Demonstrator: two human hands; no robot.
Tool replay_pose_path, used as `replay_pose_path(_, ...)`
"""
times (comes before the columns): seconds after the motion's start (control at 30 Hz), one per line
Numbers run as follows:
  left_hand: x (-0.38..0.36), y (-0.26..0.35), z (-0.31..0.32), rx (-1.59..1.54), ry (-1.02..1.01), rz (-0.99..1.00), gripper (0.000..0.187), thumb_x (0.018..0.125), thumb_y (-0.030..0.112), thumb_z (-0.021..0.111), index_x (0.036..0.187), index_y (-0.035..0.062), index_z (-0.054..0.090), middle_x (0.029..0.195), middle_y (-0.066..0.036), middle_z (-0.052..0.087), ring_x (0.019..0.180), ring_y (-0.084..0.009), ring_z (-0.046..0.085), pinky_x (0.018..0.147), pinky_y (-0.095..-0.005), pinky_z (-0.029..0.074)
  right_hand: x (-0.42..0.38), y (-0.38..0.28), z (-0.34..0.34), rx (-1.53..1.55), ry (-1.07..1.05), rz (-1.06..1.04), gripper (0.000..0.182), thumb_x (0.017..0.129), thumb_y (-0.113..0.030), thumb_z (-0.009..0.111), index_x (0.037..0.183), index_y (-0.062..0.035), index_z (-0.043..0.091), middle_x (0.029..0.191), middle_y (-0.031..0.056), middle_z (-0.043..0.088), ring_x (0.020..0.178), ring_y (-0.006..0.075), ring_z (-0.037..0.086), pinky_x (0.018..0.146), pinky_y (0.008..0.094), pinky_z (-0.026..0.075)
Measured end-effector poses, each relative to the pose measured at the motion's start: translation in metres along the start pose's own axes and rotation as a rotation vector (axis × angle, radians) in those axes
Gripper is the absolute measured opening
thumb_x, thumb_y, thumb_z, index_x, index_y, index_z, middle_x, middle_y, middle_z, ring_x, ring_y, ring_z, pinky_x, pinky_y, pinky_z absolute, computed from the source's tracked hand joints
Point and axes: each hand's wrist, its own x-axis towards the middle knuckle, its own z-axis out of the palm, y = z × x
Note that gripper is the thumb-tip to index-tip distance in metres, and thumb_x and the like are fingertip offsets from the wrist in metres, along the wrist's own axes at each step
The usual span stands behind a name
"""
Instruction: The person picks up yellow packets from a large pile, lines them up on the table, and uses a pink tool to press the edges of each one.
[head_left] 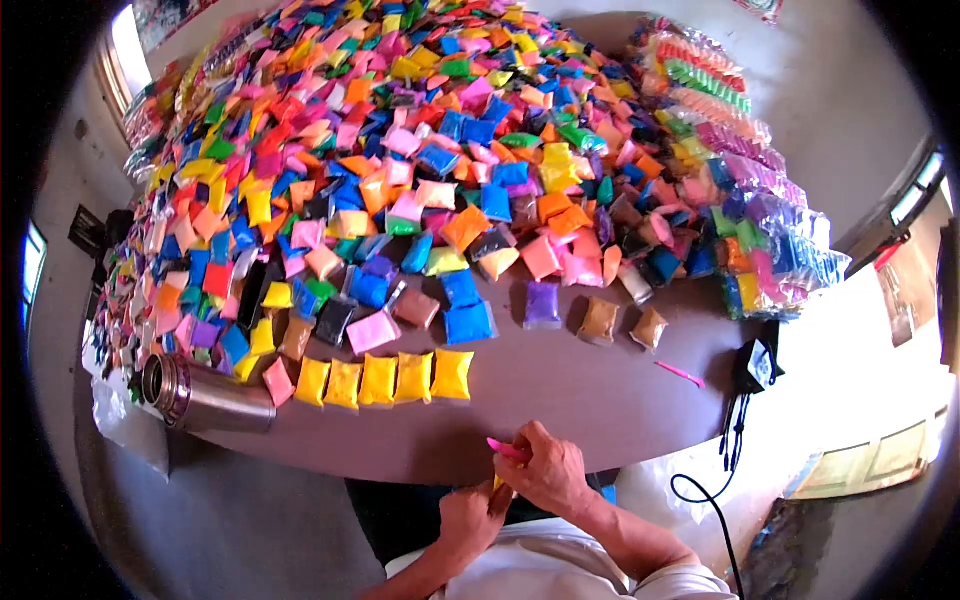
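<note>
My right hand point(552, 470) is closed at the table's front edge, with a pink piece point(508, 450) sticking out past its fingers. My left hand point(473, 517) sits just below it, its fingers curled around something of which only a small yellow part point(497, 482) shows between the hands. Beyond them, a row of several yellow packets point(378, 380) lies flat on the table. A thin pink plastic stick point(680, 375) rests to the right. Two brown packets point(598, 321) and a purple packet point(542, 305) lie farther back.
A huge heap of small coloured packets point(400, 150) covers the table's point(570, 400) far side. Clear bags of packets point(790, 250) are stacked at right. A steel bottle point(215, 395) lies at front left. A black device point(755, 368) with a cable stands at the right edge.
</note>
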Motion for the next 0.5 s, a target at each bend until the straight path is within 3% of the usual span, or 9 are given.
replay_pose_path(0.07, 0.0, 0.004, -0.004, -0.114, -0.015, -0.034, 0.027, 0.086, 0.029, 0.066, 0.074, 0.0058, 0.062, 0.068, -0.015, 0.063, 0.06, -0.0343, 0.063, 0.052, -0.042, 0.049, 0.0, 0.002, -0.005, 0.006, -0.001, 0.007, 0.024, 0.077, -0.025, 0.067, 0.086, -0.006, 0.055, 0.065, 0.0112, 0.062, 0.06, 0.0312, 0.064, 0.056, 0.0415, 0.051)
replay_pose_path(0.13, 0.0, 0.004, -0.009, -0.126, -0.076, -0.073, 0.031, 0.087, 0.033, 0.066, 0.076, 0.0049, 0.063, 0.071, -0.014, 0.065, 0.06, -0.0298, 0.064, 0.053, -0.0369, 0.049, 0.001, 0.007, -0.013, 0.077, -0.084, -0.029, 0.031, 0.081, -0.031, 0.065, 0.091, -0.0036, 0.053, 0.068, 0.0169, 0.061, 0.063, 0.0385, 0.063, 0.058, 0.0468, 0.05)
replay_pose_path(0.2, -0.003, -0.001, -0.011, -0.313, -0.235, -0.202, 0.037, 0.089, 0.039, 0.065, 0.08, 0.0036, 0.065, 0.072, -0.013, 0.067, 0.062, -0.0238, 0.064, 0.056, -0.031, 0.049, 0.002, 0.011, -0.02, 0.156, -0.07, -0.072, 0.027, 0.083, -0.025, 0.063, 0.091, -0.0025, 0.052, 0.069, 0.0173, 0.06, 0.064, 0.0384, 0.063, 0.058, 0.0457, 0.049)
replay_pose_path(0.23, -0.007, -0.004, -0.012, -0.388, -0.246, -0.2, 0.041, 0.091, 0.043, 0.061, 0.081, 0.0043, 0.066, 0.068, -0.008, 0.064, 0.063, -0.0158, 0.061, 0.058, -0.0267, 0.046, 0.003, 0.012, -0.021, 0.289, -0.093, -0.059, 0.025, 0.084, -0.023, 0.062, 0.092, -0.0026, 0.051, 0.07, 0.0177, 0.06, 0.065, 0.0384, 0.063, 0.058, 0.045, 0.049)
replay_pose_path(0.27, -0.011, -0.015, -0.007, -0.385, -0.246, -0.191, 0.041, 0.091, 0.043, 0.061, 0.081, 0.0043, 0.066, 0.068, -0.008, 0.064, 0.063, -0.0158, 0.061, 0.058, -0.0267, 0.046, 0.003, 0.014, -0.021, 0.425, -0.116, -0.043, 0.022, 0.085, -0.021, 0.06, 0.093, -0.0026, 0.051, 0.071, 0.018, 0.06, 0.066, 0.0384, 0.063, 0.059, 0.0443, 0.049)
replay_pose_path(0.33, -0.016, -0.036, 0.004, -0.806, -0.447, -0.367, 0.039, 0.094, 0.043, 0.056, 0.083, 0.0064, 0.065, 0.067, -0.003, 0.06, 0.061, -0.0111, 0.055, 0.058, -0.0253, 0.044, 0.004, 0.023, -0.012, 0.447, -0.112, -0.08, 0.02, 0.086, -0.02, 0.059, 0.094, -0.0029, 0.052, 0.07, 0.0175, 0.06, 0.066, 0.0384, 0.063, 0.057, 0.0442, 0.048)
replay_pose_path(0.37, -0.018, -0.042, 0.004, -1.009, -0.473, -0.348, 0.043, 0.097, 0.046, 0.05, 0.086, 0.007, 0.064, 0.068, 0.0, 0.056, 0.061, -0.0073, 0.051, 0.059, -0.0239, 0.042, 0.003, 0.025, -0.008, 0.468, -0.118, -0.11, 0.018, 0.087, -0.018, 0.058, 0.094, -0.0032, 0.052, 0.07, 0.017, 0.06, 0.065, 0.0384, 0.063, 0.056, 0.0441, 0.048)
replay_pose_path(0.43, -0.017, -0.038, 0.001, -1.109, -0.457, -0.396, 0.045, 0.097, 0.047, 0.048, 0.087, 0.0065, 0.064, 0.07, -0.001, 0.058, 0.061, -0.0067, 0.05, 0.059, -0.0234, 0.041, 0.003, 0.023, -0.004, 0.359, -0.086, -0.145, 0.018, 0.087, -0.019, 0.059, 0.094, -0.004, 0.052, 0.069, 0.0165, 0.061, 0.065, 0.0386, 0.063, 0.055, 0.0449, 0.048)
replay_pose_path(0.5, -0.013, -0.025, -0.001, -1.201, -0.407, -0.564, 0.048, 0.097, 0.049, 0.047, 0.087, 0.0053, 0.064, 0.073, -0.003, 0.063, 0.06, -0.0055, 0.05, 0.058, -0.0232, 0.041, 0.002, 0.016, -0.002, 0.247, -0.054, -0.175, 0.018, 0.088, -0.02, 0.059, 0.095, -0.0048, 0.053, 0.068, 0.0161, 0.061, 0.064, 0.0388, 0.063, 0.054, 0.0456, 0.048)
